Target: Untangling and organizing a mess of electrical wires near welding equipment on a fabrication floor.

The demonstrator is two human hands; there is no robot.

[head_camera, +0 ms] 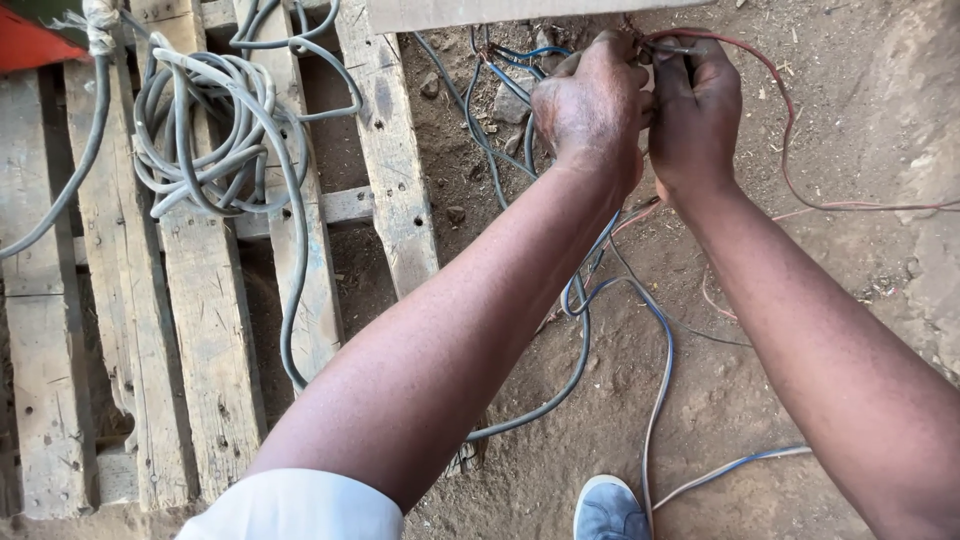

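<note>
- Upper centre of the frame: my left hand [590,95] and right hand [697,105] meet knuckle to knuckle over the dirt ground [840,120]; fingers of both are curled shut and pinch the end of a red wire [780,110], held close together, I judge, so that the small wire end can be worked between the fingertips.
- The red wire arcs from my right fingers toward the right edge of the frame; it lies slack on the soil.
- Below and between my forearms: blue wires [660,340] and a grey cable [560,390] trail down toward the lower centre, near a blue shoe [608,510]; whether my left hand also grips them I cannot tell.
- Upper left: a coil of grey cable [205,130] rests on a weathered wooden pallet [205,330], kept off the dirt.
- Top left corner: a red object [30,45], partly cut off.
- Top edge: a pale wooden board [480,12].
- No packages, labels or signs are visible.
</note>
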